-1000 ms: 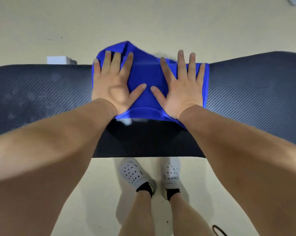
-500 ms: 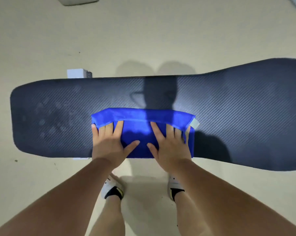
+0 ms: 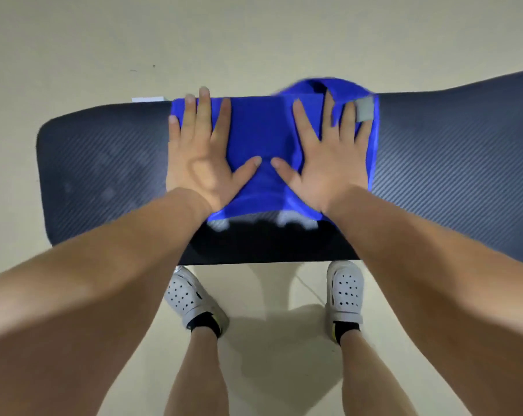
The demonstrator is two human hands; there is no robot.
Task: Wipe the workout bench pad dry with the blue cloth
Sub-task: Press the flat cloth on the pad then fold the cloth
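Both hands have pushed the blue cloth [image 3: 260, 130] from the near edge to the far edge of the bench pad [image 3: 434, 175]; left hand [image 3: 206, 163] and right hand [image 3: 329, 166] press flat, fingers spread; better to keep palms heavy, overlap strokes, flatten the lifted far corner.

A pale beige floor [image 3: 254, 40] fills the room, smooth and evenly lit (a few tiny dark specks mark it near the top). Soft shadows fall on it at the bottom. A small white object [image 3: 147, 99] sits on the floor.
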